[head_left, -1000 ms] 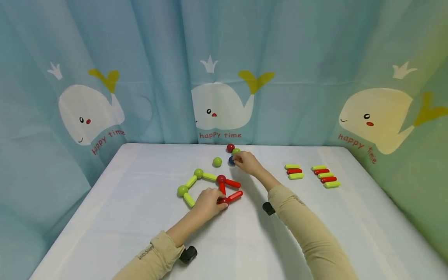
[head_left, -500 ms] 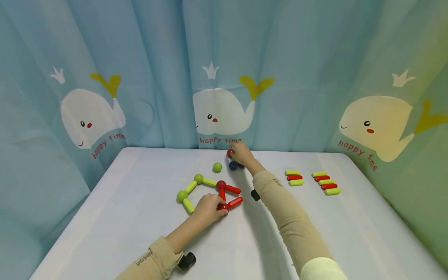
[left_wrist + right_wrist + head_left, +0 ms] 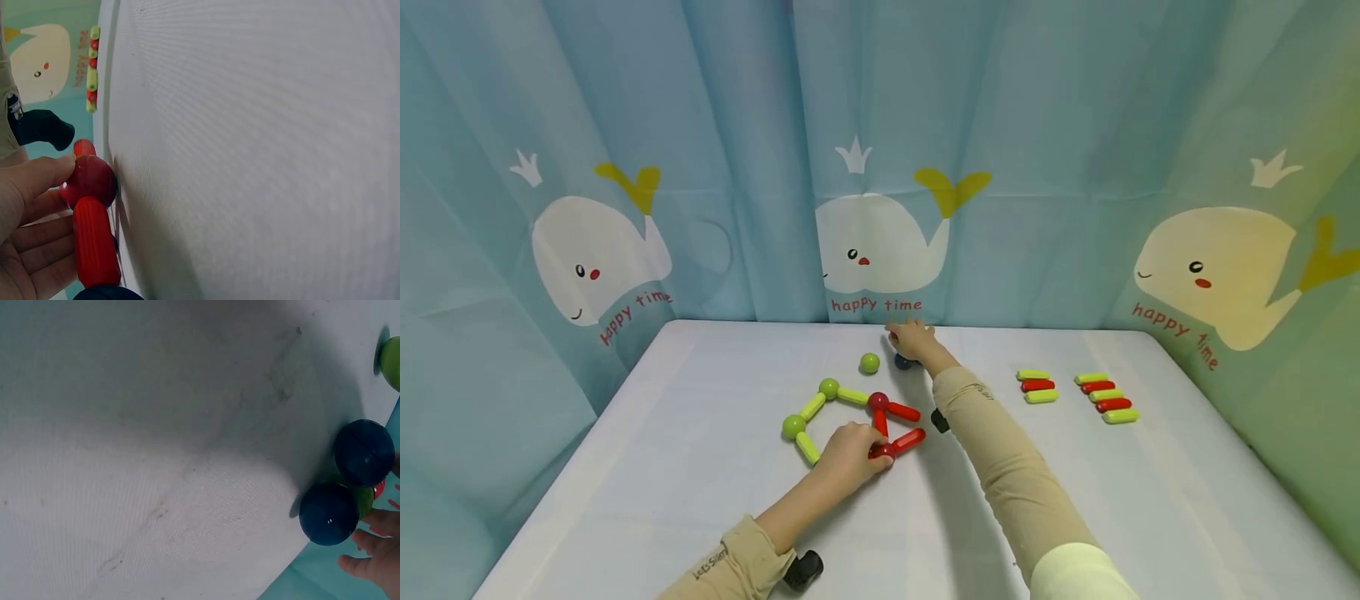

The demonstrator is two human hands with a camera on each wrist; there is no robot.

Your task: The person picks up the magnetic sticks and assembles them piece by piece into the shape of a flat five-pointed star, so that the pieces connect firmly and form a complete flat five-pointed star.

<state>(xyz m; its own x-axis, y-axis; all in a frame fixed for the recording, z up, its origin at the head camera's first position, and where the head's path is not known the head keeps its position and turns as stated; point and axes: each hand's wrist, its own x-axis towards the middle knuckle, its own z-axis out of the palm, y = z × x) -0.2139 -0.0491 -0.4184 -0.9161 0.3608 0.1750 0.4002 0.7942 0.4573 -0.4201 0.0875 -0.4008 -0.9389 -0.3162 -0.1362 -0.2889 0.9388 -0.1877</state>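
My left hand pinches a red ball at the near corner of a shape of rods and balls lying on the table. Red rods meet that ball. Another red ball and green balls join light-green rods round the rest of the shape. At the table's far side my right hand has its fingers round a loose red ball, mostly hidden. Two blue balls sit just nearer than it, with a green ball partly behind them.
A lone green ball lies left of the right hand. Two rows of light-green and red rods lie to the right, the farther-right row being longer. A blue whale-print curtain hangs behind the white table.
My right hand has moved away from me, from the blue ball to the red ball at the back, and its fingers now cover most of it. The left hand keeps its hold.
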